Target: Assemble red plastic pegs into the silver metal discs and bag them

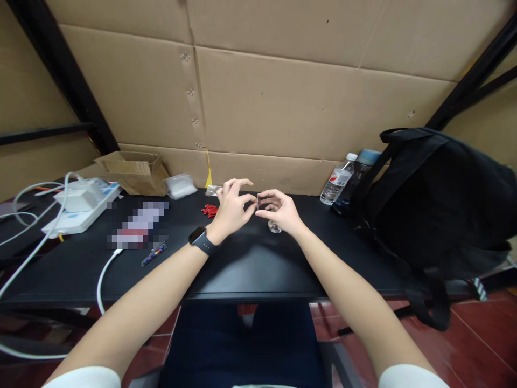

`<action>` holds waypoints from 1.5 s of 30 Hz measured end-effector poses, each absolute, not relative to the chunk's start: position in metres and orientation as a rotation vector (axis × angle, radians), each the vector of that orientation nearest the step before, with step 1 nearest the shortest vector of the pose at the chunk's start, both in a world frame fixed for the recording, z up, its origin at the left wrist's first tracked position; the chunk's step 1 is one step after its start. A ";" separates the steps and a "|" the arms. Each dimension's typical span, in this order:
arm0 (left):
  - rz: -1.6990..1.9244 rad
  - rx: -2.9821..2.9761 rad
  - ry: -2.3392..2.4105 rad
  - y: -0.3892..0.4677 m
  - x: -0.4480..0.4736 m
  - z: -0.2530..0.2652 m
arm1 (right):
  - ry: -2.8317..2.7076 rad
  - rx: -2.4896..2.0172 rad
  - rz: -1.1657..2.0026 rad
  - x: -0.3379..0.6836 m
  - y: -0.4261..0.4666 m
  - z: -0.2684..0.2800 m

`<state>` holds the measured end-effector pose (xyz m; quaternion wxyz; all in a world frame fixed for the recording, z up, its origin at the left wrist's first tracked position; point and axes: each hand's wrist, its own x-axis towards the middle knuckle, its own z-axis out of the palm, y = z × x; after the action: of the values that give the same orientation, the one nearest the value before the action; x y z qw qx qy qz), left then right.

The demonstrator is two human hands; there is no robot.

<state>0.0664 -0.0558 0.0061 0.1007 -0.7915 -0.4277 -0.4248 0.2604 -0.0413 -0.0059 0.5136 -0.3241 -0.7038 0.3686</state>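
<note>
With narrowed fingertips of left hand (234, 210) and right hand (285, 210), seemingly holding a small clear piece (258, 201) between them, ideally pinching lightly and steering clear of the round transparent object (274, 228) below the right fingers.

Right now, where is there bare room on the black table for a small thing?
Bare black tabletop shows between the forearms, along the front edge, and, more narrowly, between the right forearm and the black fabric backpack. Crowded: beside the left hand, by small red pieces; far left, by the white power strip and cables.
</note>
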 end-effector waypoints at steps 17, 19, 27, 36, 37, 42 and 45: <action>-1.171 -2.377 -1.143 -0.057 0.064 0.005 | -1.576 -0.820 1.129 0.263 -0.039 -0.012; -1.186 -2.375 -1.150 -0.056 0.064 0.005 | -1.546 -0.805 1.130 0.262 -0.039 -0.013; -1.119 -2.344 -1.020 -0.060 0.062 0.010 | -1.540 -0.825 1.117 0.262 -0.039 -0.014; -1.200 -2.298 -1.053 -0.054 0.057 0.010 | -1.667 -0.800 1.104 0.266 -0.041 -0.003; -1.197 -2.309 -1.047 -0.053 0.058 0.010 | -1.672 -0.802 1.082 0.266 -0.041 -0.003; -1.177 -2.347 -1.034 -0.055 0.059 0.009 | -1.703 -0.814 1.008 0.264 -0.037 -0.008; -1.191 -2.373 -1.043 -0.055 0.059 0.010 | -1.767 -0.836 0.915 0.266 -0.034 -0.010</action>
<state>0.0592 -0.0548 0.0098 0.1443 -0.8232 -0.3619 -0.4131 0.2664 -0.0342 -0.0098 0.4722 -0.3413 -0.7216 0.3738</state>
